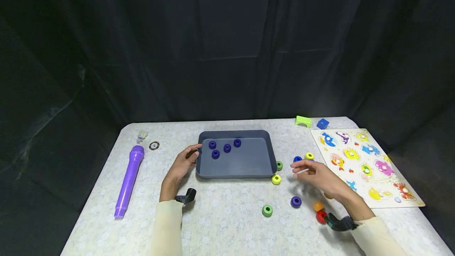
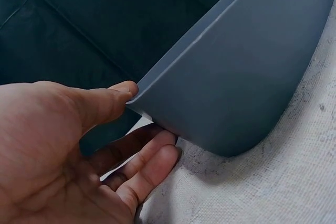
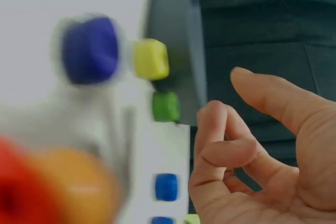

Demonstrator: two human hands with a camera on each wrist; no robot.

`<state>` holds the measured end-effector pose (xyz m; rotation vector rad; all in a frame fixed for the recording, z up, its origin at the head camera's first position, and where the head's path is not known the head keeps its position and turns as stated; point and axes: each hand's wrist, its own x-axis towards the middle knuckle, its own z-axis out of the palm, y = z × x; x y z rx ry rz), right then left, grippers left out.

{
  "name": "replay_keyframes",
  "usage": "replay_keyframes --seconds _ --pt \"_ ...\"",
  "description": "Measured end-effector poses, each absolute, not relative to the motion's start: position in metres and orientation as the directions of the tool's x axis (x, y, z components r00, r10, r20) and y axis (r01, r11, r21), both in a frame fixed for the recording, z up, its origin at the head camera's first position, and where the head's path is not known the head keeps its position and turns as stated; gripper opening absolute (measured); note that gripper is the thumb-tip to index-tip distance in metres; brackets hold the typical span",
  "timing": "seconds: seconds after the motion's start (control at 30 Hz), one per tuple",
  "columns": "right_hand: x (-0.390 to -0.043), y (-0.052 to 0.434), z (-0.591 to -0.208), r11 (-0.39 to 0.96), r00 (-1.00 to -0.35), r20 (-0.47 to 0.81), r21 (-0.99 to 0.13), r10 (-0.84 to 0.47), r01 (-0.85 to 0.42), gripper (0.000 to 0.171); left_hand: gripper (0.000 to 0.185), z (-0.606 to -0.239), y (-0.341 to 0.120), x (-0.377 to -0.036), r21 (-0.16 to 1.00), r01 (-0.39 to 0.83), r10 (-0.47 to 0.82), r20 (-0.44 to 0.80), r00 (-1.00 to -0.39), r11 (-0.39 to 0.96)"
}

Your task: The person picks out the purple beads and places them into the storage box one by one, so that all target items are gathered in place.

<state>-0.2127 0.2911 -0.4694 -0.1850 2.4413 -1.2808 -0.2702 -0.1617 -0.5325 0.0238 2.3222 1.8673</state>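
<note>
A dark grey tray stands on the table with several dark purple beads in its left half. My left hand holds the tray's left wall. In the left wrist view, the thumb lies at the rim while curled fingers touch the outer wall lower down. Right of the tray, my right hand hovers over the table, thumb apart from its bent fingers, holding nothing. Near it lie a blue bead, a yellow bead, a green bead and a purple bead.
An orange bead and a red bead sit by the right wrist. Nearer the front lies another green bead. A picture puzzle board covers the right side. Blocks stand at the back; a purple toy microphone lies left.
</note>
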Motion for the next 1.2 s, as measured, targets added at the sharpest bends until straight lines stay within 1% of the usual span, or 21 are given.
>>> replay_keyframes --seconds 0.1,0.17,0.27,0.4,0.63,0.77,1.03,1.2 --pt "-0.189 0.295 -0.483 0.565 -0.896 -0.328 -0.818 -0.301 0.110 0.049 0.042 -0.532 -0.161 -0.270 0.973 -0.085 0.123 -0.113 -0.986 0.215" --pt "-0.178 0.295 -0.490 0.564 -0.884 -0.348 -0.816 -0.312 0.122 0.050 0.043 -0.532 -0.161 -0.270 0.974 -0.085 0.123 -0.112 -0.986 0.208" --pt "-0.168 0.294 -0.494 0.560 -0.882 -0.329 -0.823 -0.338 0.092 0.050 0.043 -0.532 -0.161 -0.271 0.976 -0.086 0.119 -0.112 -0.987 0.200" --pt "-0.160 0.294 -0.496 0.586 -0.896 -0.302 -0.809 -0.326 0.059 0.048 0.041 -0.532 -0.162 -0.273 0.975 -0.083 0.116 -0.109 -0.987 0.209" --pt "-0.152 0.288 -0.503 0.692 -0.937 -0.248 -0.721 -0.246 0.009 0.036 0.040 -0.535 -0.161 -0.272 0.974 -0.083 0.096 -0.105 -0.990 0.211" --pt "-0.150 0.284 -0.506 0.733 -0.951 -0.233 -0.680 -0.205 0.009 0.034 0.040 -0.534 -0.160 -0.270 0.973 -0.085 0.093 -0.108 -0.990 0.216" --pt "-0.151 0.280 -0.504 0.753 -0.954 -0.241 -0.658 -0.177 0.027 0.032 0.040 -0.533 -0.159 -0.271 0.974 -0.070 0.090 -0.091 -0.992 0.214" --pt "-0.157 0.281 -0.498 0.718 -0.951 -0.235 -0.695 -0.202 0.019 0.034 0.040 -0.533 -0.159 -0.269 0.971 -0.088 0.085 -0.109 -0.990 0.221"
